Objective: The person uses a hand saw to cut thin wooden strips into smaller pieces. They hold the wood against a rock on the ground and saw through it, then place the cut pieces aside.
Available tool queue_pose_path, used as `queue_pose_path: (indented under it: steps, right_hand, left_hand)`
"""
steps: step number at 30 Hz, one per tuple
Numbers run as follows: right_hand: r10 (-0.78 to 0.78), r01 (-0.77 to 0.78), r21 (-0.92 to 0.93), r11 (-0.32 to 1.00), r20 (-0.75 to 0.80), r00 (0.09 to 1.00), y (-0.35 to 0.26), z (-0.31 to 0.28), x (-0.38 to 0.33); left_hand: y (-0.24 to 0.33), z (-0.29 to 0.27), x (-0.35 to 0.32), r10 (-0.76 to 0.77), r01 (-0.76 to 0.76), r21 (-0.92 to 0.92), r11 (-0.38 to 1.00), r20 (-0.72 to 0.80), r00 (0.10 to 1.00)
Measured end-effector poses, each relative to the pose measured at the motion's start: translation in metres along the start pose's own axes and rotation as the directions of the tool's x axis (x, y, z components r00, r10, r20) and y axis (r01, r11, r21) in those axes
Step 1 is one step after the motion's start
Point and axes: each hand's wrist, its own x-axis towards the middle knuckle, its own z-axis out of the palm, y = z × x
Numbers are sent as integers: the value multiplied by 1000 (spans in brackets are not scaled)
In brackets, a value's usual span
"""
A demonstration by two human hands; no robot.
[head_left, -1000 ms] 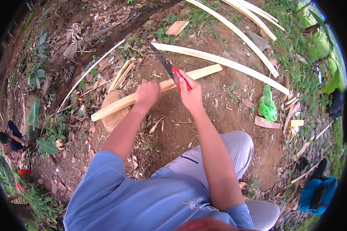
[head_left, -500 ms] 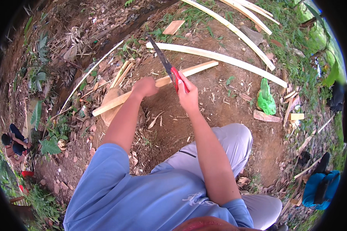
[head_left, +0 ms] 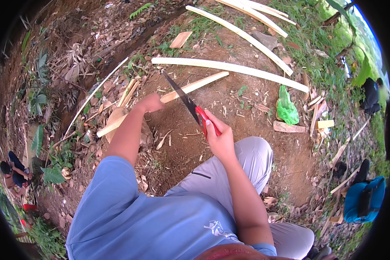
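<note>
My right hand (head_left: pixel 221 138) is wrapped round the red handle (head_left: pixel 201 118) of a hand saw. Its dark blade (head_left: pixel 180 93) points away to the upper left and crosses over a narrow wooden strip (head_left: pixel 206 81). Whether the teeth touch the wood I cannot tell. My left hand (head_left: pixel 150 103) is closed on the same strip, just left of the blade. The strip lies slanted, its near left end over a rounded tan block (head_left: pixel 117 114), which my forearm partly hides.
Long pale strips (head_left: pixel 229 65) lie on the soil beyond. A green plastic bag (head_left: pixel 287 108) and wood offcuts (head_left: pixel 289 127) are to the right. Farther right is a blue bag (head_left: pixel 365 199). Another person (head_left: pixel 18 171) sits at far left.
My right hand has drawn the saw back toward me, so more of the blade lies on the near side of the strip. My left hand stays on the strip; the whole view has shifted slightly.
</note>
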Motion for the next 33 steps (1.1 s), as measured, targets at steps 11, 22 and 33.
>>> queue_pose_path:
  steps: [11,22,33]
  right_hand:
    - [217,-212,-62,975,95,972,-100,-55,-2]
    - [319,-315,-53,947,85,944,-106,-50,10]
    - [288,-292,69,954,60,956,5,-5,19]
  left_hand:
    - [-10,6,2,-2,1,-31,1000,-27,1000]
    - [-5,1,3,-32,34,-63,997,27,999]
    - [5,-8,1,-55,61,-57,996,115,992]
